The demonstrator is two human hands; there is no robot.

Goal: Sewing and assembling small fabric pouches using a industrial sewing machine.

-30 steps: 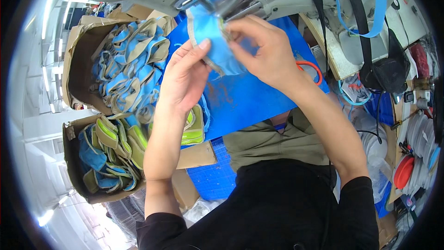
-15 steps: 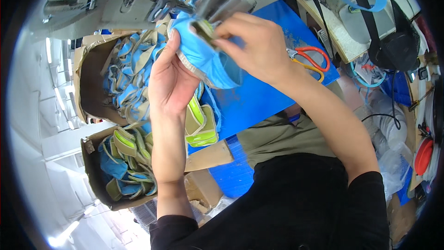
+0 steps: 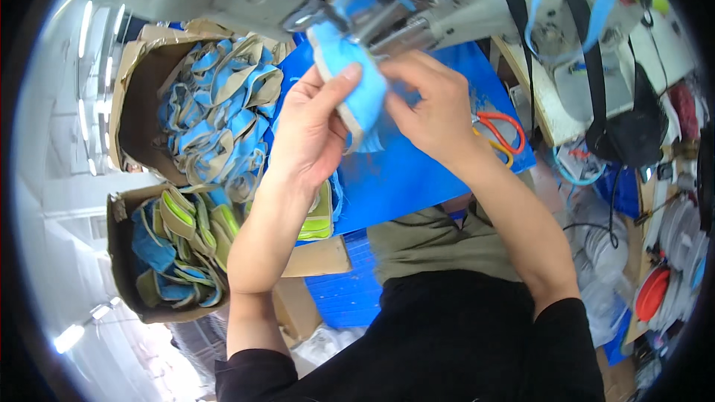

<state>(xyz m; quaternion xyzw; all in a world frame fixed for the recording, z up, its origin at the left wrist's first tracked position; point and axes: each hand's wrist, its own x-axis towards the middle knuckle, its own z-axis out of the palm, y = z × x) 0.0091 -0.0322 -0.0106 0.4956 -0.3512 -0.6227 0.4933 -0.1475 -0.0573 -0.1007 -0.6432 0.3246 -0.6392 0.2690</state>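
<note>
Left hand [image 3: 309, 130] grips a blue fabric piece [image 3: 365, 97] with beige edging, thumb flat on top, fingers behind. Right hand [image 3: 432, 108] is at the piece's right edge, fingers bent; whether they pinch the cloth or only touch it, I cannot tell. The piece is in the air above the blue tabletop [image 3: 402, 186], its upper end right by the metal fitting [image 3: 316, 18] of a grey sewing machine [image 3: 477, 18]; contact there is unclear. Main worry, as I judge it: if that end is caught on the fitting, a hard pull could pucker the cloth or skew the edging. The lower end looks frayed, so loose threads might snag. Fingertips so near the metal could get nipped or scraped should the machine run or a grip slip. Red-and-orange-handled scissors [image 3: 514, 126] lie near the right forearm; a careless elbow swing might knock them. Left of the arms, a cardboard box [image 3: 138, 123] is heaped with blue-and-beige strips [image 3: 216, 123]; a dropped piece could get lost among them.
</note>
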